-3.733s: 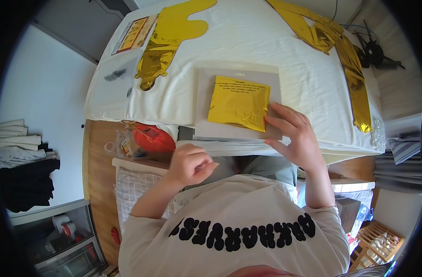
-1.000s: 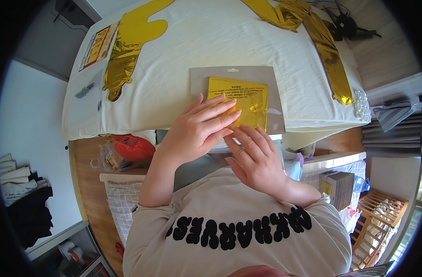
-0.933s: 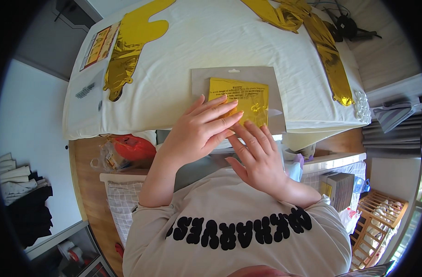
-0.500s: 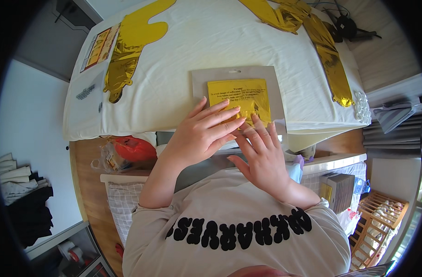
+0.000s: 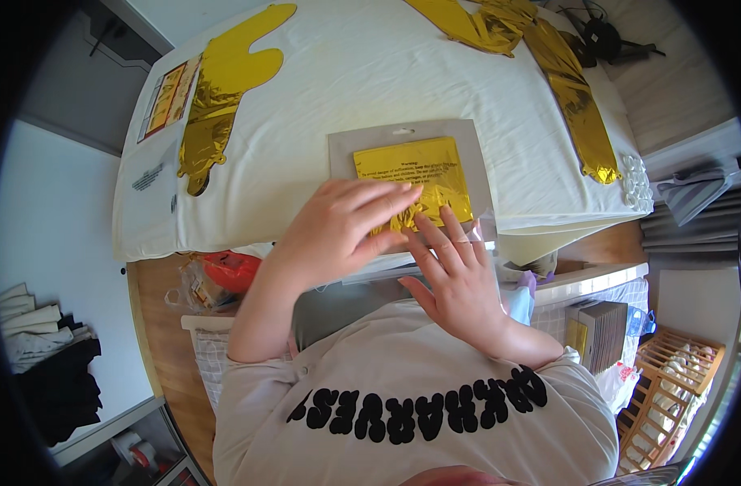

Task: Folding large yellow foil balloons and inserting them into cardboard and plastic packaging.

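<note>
A flat clear-fronted package with a grey border and a hang hole lies at the front edge of the white-covered table. Inside shows a folded gold foil balloon with dark print over it. My left hand reaches across the package's lower left part, its fingers stretched and close together, the thumb apart below them. Fingers spread, my right hand rests its fingertips on the lower edge of the package. Neither hand is seen gripping anything; the package's lower left corner is hidden under my left hand.
Flat gold foil balloons lie at the far left and far right of the table. A printed card sits by the left one. Clear round pieces lie at the right edge. Below are a red bag and a wooden rack.
My left hand has shifted left and turned, its fingers now closer together. The right hand stays nearly in place. The package appears slightly tilted and moved a little left in view.
</note>
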A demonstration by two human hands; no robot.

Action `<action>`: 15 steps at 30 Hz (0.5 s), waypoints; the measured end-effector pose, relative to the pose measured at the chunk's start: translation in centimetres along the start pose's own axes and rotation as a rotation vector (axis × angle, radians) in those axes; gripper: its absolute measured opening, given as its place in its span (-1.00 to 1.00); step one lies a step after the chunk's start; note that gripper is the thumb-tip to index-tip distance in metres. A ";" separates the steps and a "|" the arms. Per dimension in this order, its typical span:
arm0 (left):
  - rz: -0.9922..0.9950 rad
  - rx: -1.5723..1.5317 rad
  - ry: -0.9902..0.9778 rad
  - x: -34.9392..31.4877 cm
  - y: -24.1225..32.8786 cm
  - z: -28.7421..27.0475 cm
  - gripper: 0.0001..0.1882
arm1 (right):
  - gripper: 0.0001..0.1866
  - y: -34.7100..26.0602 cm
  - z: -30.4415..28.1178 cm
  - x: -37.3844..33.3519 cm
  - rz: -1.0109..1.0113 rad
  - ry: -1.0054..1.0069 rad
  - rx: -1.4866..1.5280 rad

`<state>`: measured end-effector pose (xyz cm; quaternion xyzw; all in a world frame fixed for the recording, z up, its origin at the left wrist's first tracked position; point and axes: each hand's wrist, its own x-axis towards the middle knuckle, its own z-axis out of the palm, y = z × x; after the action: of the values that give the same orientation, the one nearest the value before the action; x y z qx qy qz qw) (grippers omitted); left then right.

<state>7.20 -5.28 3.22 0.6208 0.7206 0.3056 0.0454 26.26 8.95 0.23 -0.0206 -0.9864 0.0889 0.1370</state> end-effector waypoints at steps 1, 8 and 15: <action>0.006 0.034 0.002 0.5 -0.5 -0.2 -0.43 | -0.29 0.0 0.0 0.0 -0.007 -0.002 0.017; 0.182 0.148 -0.111 6.0 -3.9 -0.5 -0.30 | -0.33 -0.3 0.1 -0.3 -0.025 0.013 0.068; 0.248 0.192 -0.351 6.9 -4.4 1.6 -0.24 | -0.34 -0.3 0.3 -0.4 -0.007 0.018 0.075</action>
<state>2.52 1.54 1.91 0.7498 0.6454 0.1264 0.0728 26.51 8.60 -0.15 -0.0128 -0.9811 0.1250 0.1469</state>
